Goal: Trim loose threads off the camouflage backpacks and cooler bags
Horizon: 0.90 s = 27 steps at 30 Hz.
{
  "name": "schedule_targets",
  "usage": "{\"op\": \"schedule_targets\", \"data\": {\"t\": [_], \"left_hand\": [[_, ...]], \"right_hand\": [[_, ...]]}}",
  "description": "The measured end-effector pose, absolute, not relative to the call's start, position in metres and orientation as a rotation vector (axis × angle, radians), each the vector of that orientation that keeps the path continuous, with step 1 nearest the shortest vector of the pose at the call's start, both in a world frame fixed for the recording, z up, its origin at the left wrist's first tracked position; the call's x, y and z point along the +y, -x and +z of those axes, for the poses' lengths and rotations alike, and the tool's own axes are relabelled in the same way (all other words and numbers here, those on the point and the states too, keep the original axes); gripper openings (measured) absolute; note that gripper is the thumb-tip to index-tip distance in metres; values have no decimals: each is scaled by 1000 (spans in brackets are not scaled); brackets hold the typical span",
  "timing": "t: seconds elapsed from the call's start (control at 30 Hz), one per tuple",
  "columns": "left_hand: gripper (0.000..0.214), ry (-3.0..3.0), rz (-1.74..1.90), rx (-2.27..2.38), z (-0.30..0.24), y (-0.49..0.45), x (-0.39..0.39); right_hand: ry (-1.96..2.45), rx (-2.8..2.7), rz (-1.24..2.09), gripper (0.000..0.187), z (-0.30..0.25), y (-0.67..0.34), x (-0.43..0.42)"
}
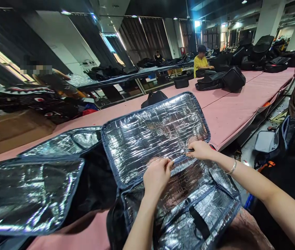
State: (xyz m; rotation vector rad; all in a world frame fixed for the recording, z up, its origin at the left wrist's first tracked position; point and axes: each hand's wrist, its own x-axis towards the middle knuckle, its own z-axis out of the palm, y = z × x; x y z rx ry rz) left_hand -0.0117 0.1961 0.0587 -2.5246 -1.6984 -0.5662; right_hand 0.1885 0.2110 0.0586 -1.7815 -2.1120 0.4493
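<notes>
An insulated bag point(189, 184) with a silver foil lining stands open in front of me, its lid point(157, 133) raised and leaning back. Dark blue binding runs round the lid's edge and along the hinge seam. My left hand point(159, 173) is closed at that seam, fingertips pinching the binding. A little to the right, my right hand point(199, 150) is closed just above the seam, against the foil. A small dark, thin object shows at its fingertips, too small to name. Inside the bag lies a black strap point(199, 222).
More foil-lined bags point(30, 194) lie open at the left on the pink table point(230, 114). Black bags point(233, 80) stand farther along it. A cardboard box point(14, 133) is at the left edge. Co-workers, one in a yellow shirt point(201, 63), are around the room.
</notes>
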Motion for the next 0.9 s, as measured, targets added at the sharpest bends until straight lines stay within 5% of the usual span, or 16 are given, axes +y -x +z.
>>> {"op": "schedule_targets", "data": {"t": [0.23,0.47,0.9], "left_hand": [[14,2356,-1091,-1325,36,43,172],[14,2192,-937,-1346,32,69,161],[22,2176,-1166,-1153,23,56,136]], "right_hand": [[1517,-2111,281,13,47,-193,191],[1262,-2287,91,39,29,-194,176],[1311,-2314,87,38,51,-170,195]]}}
